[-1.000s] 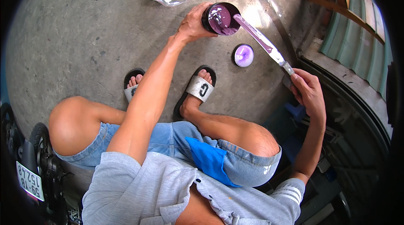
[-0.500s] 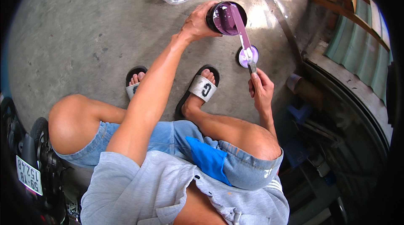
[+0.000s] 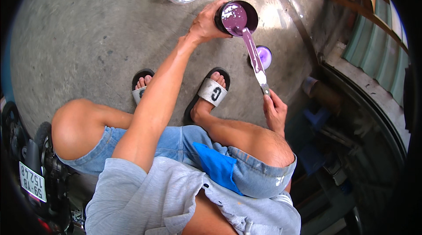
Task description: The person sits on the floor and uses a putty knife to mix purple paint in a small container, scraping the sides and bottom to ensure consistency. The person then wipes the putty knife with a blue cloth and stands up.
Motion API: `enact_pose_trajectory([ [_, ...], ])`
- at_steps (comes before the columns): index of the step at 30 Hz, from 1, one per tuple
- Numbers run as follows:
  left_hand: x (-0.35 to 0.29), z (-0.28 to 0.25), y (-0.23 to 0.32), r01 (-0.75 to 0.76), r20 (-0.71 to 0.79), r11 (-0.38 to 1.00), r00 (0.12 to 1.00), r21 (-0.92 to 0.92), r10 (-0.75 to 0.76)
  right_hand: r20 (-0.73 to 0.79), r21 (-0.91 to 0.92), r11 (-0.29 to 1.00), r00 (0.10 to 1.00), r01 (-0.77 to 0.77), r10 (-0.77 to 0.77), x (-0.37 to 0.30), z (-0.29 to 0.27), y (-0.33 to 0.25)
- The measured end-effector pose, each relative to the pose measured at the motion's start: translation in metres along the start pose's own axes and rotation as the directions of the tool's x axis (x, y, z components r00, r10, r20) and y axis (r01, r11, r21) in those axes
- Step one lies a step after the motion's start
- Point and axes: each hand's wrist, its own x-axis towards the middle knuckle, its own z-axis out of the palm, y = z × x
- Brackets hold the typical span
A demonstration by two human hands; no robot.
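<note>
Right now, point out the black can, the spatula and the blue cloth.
Black can (image 3: 252,16), head view: inner wall, right side.
Spatula (image 3: 254,56), head view: purple-coated blade.
Blue cloth (image 3: 218,169), head view: its middle.

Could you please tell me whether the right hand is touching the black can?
Apart. The head view shows the right hand gripping the spatula's handle, with the blade spanning the gap to the black can.
</note>
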Motion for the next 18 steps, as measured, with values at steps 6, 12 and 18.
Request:
enact_pose_trajectory([
  [6,0.0,-0.001,0.003,0.002,0.006,1.0,1.0,-0.007,-0.002,0.034,0.157,0.987,0.999,0.03,-0.035,-0.007,-0.039,0.011],
  [12,-0.001,0.0,0.001,0.006,0.017,1.0,1.0,-0.009,-0.006,-0.141,0.405,0.866,0.955,0.295,-0.259,0.035,0.044,0.022],
  [18,0.001,0.0,0.003,-0.003,0.011,1.0,1.0,-0.02,0.003,-0.421,0.424,0.705,0.813,0.568,-0.402,0.097,0.144,0.032],
])
